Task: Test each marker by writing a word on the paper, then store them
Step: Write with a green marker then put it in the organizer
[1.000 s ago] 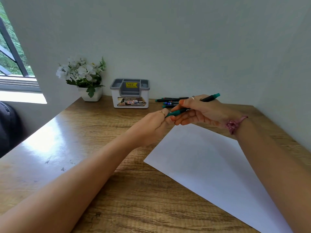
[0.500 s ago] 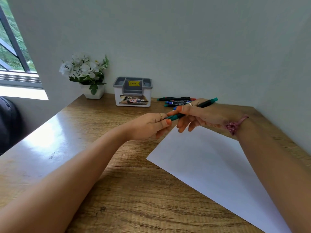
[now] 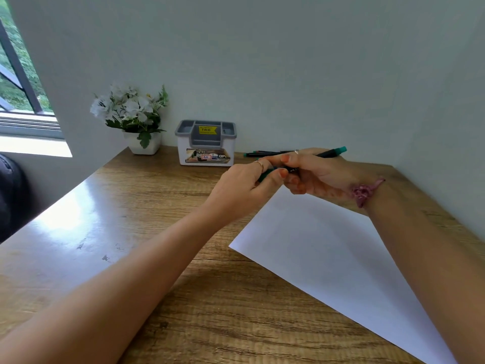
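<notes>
Both hands meet above the far corner of a blank white paper on the wooden desk. My right hand grips the black barrel of a green marker, whose teal end sticks out to the right. My left hand pinches the marker's green cap end; whether the cap is on or off is hidden by the fingers. Several other markers lie by the wall behind my hands. A grey and white organizer box stands at the back.
A white pot of white flowers sits at the back left corner beside the organizer. A window is at the far left. Walls close the desk at the back and right. A dark object lies at the left edge.
My hands have drawn closer together around the green marker, and the left fingers now wrap over its cap end. The view has shifted slightly.
</notes>
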